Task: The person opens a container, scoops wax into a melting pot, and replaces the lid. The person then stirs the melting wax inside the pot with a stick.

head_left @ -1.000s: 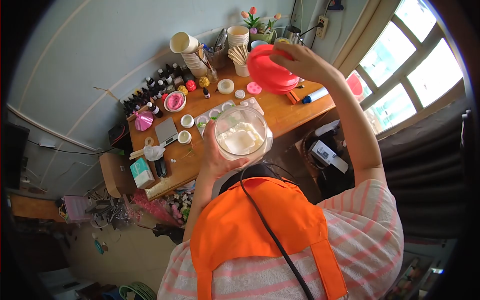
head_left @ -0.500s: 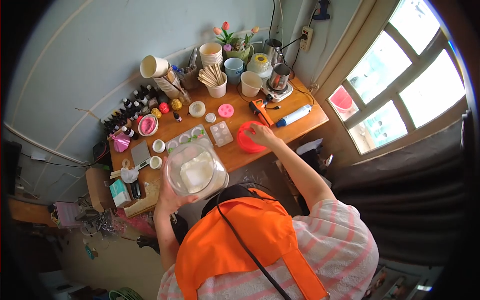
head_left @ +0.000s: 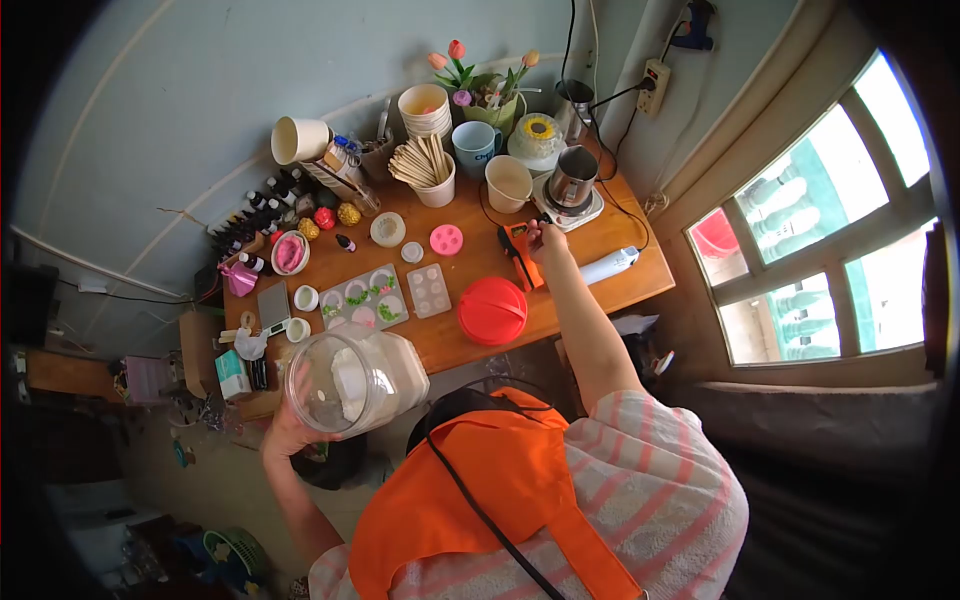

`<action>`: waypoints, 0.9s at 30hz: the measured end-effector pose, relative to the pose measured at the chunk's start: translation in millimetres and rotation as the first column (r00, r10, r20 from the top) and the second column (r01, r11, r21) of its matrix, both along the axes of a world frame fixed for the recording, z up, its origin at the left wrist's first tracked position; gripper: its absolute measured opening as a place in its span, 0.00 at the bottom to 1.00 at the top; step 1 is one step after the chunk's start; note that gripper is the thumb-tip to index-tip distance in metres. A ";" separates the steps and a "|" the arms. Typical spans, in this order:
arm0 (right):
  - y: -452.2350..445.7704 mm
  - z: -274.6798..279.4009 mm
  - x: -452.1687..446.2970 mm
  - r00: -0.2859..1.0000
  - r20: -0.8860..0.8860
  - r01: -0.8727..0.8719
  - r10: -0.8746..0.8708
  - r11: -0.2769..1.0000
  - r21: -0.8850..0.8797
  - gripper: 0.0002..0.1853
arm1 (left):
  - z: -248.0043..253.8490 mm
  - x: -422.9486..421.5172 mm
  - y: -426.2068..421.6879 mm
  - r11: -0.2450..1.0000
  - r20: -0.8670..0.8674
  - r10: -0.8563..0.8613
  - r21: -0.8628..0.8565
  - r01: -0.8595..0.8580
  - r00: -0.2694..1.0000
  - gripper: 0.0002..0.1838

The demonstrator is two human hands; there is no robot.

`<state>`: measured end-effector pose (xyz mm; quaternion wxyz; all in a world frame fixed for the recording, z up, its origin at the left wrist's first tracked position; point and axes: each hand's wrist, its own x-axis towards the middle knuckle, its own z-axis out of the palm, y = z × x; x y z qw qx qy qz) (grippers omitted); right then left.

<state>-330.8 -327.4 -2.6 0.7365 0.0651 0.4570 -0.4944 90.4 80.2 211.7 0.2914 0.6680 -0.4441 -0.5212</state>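
My left hand [head_left: 292,428] grips a large clear jar [head_left: 405,365] by its side. The jar is tilted, its wide mouth uncovered, with white material inside. My right hand [head_left: 545,238] reaches across the table to the front of the small white hot plate [head_left: 590,212], beside an orange-and-black handheld thermometer [head_left: 521,262]. Its fingers are curled together, and what they hold or touch is hidden. A steel pitcher [head_left: 573,178] stands on the hot plate. The red lid [head_left: 492,312] lies by the table's front edge, below my right forearm.
Silicone molds [head_left: 372,297], one with green bits, lie mid-table. A pink mold [head_left: 447,240], a paper cup [head_left: 508,184], a cup of wooden sticks [head_left: 434,184] and a blue mug [head_left: 475,148] stand behind. A white-blue tool [head_left: 610,265] lies right; small dark bottles [head_left: 262,215] crowd the left.
My right hand has left the red lid and moved up to the hot plate. My left hand has brought the jar left and slightly lower, tipping it further.
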 end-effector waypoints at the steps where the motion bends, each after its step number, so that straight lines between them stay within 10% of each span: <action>1: -0.3 -2.3 1.5 1.000 0.005 -0.005 0.005 1.000 0.007 0.07 | 3.2 -1.5 -1.8 1.000 0.042 -0.021 0.023 0.020 0.999 0.80; 27: 13.9 10.8 7.5 0.977 -0.188 0.106 -0.104 0.994 0.000 0.07 | -6.0 -0.3 5.6 0.996 0.046 0.055 0.060 -0.058 0.997 0.80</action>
